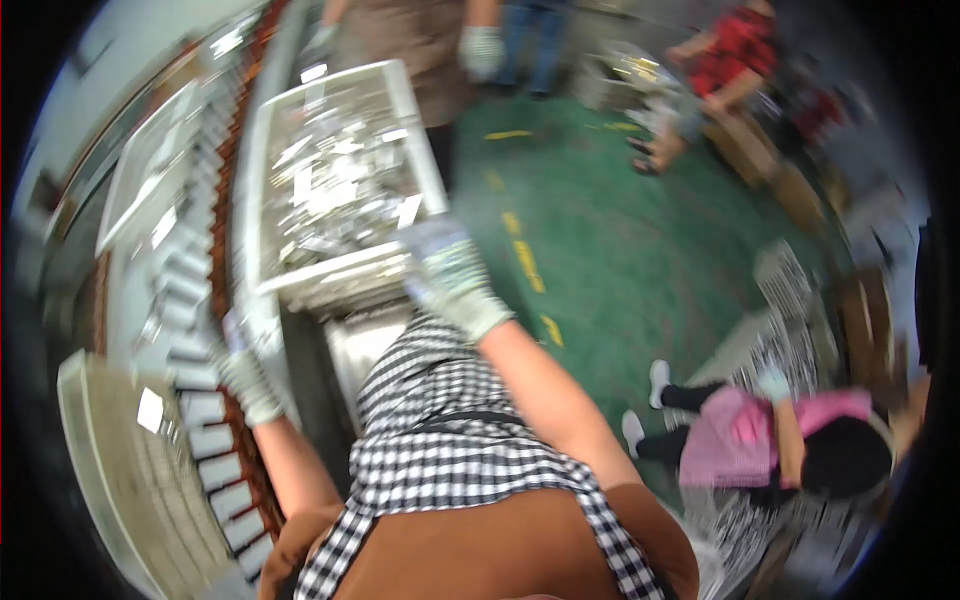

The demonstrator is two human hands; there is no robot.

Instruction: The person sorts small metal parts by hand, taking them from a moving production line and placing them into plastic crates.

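My right hand (452, 282), in a pale knit glove with greyish fingers, is at the near right corner of a white plastic bin (335, 272). Its fingers are smeared by motion, so their grip is unclear. Inside the bin lies a heap of shiny, flat metal-looking pieces (340, 185), too blurred to name exactly. My left hand (247, 378), gloved the same way, reaches beside the inner edge of a conveyor line (205, 410) carrying white slats or plates. Blur hides what its fingers do.
A person in a brown apron (415, 60) stands beyond the bin. Another pale bin (85, 400) stands at the left. On the right, a person in pink (730, 435) works by stacked grey strips (800, 345). A seated person in red (735, 50) is farther back by cardboard boxes (745, 145).
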